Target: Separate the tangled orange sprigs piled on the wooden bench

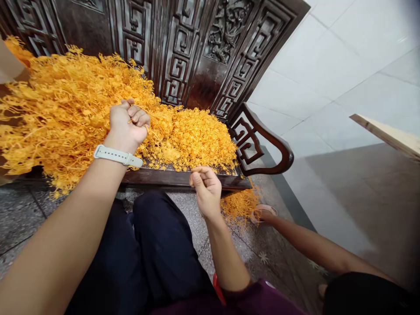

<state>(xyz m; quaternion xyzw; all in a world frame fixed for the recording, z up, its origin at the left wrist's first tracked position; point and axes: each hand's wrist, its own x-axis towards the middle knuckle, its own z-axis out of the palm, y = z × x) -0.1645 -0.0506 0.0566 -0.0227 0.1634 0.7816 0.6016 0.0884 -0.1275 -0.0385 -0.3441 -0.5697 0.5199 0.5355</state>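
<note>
A large heap of orange-yellow plastic sprigs (75,96), with thin branching stems, lies on the seat of a dark carved wooden bench. Over its right part is my left hand (129,120), with a pale strap on the wrist and its fingers curled closed round a thin orange stem of a sprig. A pile of small orange-yellow plastic pieces (200,138) sits beside the heap, toward the bench's right end. In front of the seat edge (157,178) is my right hand (208,190), thumb and fingers pinched together. Anything inside that pinch is too small to make out.
The bench's carved backrest (206,83) rises behind the heap, and a curved armrest (282,153) closes its right end. Loose orange strands (241,203) lie on the floor by another person's foot (264,214). A wooden board edge (387,133) juts in from the right.
</note>
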